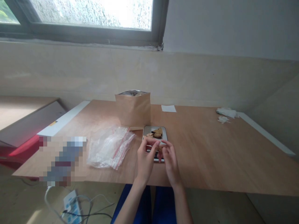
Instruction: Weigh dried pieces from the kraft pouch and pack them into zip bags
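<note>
My left hand (147, 155) and my right hand (171, 157) meet over the near end of a small digital scale (163, 132). Their fingers are closed around a small brown dried piece (160, 148), mostly hidden by the fingertips. On the scale's metal plate lie more brown dried pieces (158, 133), curled and dark at the edges. Behind the scale, a brown kraft paper pouch (133, 109) stands upright with its silvery mouth open. A clear zip bag (106, 147) lies flat to the left of my left hand.
A blurred-out oblong object (63, 161) with a white cable lies at the table's left edge. White paper (168, 108) is near the wall, and crumpled white plastic (227, 112) at the far right. A power strip (72, 205) sits on the floor below.
</note>
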A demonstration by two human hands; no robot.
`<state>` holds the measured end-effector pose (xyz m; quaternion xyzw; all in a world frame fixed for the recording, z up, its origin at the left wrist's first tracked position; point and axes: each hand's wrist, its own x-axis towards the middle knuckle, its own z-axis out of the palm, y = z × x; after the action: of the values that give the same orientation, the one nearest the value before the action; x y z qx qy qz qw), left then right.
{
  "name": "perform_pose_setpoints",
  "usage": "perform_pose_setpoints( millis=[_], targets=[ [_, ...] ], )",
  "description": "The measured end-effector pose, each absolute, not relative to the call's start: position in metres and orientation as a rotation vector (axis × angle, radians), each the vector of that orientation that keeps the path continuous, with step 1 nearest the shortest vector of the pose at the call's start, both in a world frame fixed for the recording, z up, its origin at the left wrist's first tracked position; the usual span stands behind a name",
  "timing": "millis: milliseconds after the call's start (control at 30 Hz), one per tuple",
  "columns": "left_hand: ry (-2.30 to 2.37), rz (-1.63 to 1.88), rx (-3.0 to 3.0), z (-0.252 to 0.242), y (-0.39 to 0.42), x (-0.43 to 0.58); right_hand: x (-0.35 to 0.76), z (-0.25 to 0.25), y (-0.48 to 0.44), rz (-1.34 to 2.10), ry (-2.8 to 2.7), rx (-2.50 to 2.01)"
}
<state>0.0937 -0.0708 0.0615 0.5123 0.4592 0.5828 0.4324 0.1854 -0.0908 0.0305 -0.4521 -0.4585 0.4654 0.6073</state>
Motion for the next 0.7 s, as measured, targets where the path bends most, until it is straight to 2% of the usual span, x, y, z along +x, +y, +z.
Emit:
perform_pose_setpoints(
  millis=[233,367,433,533,700],
  targets=[
    [1.429,1.492,1.345,0.047,-0.072,0.072,0.192,0.023,-0.085,1.03,-1.14,-1.171],
    [2.101,1.644,1.49,0.045,-0.071,0.003,0.202,0.018,-0.085,0.932,-1.105,-1.268],
    [2.529,1.441,1.489,0.042,-0.073,-0.044,0.208,0.015,-0.085,0.891,-1.078,-1.287],
    [2.972,1.004,1.033,0.034,-0.079,-0.109,0.217,0.01,-0.084,0.855,-1.041,-1.284],
    [2.91,0.44,0.999,0.022,-0.075,-0.175,0.222,0.001,-0.083,0.849,-1.018,-1.249]
  ],
)
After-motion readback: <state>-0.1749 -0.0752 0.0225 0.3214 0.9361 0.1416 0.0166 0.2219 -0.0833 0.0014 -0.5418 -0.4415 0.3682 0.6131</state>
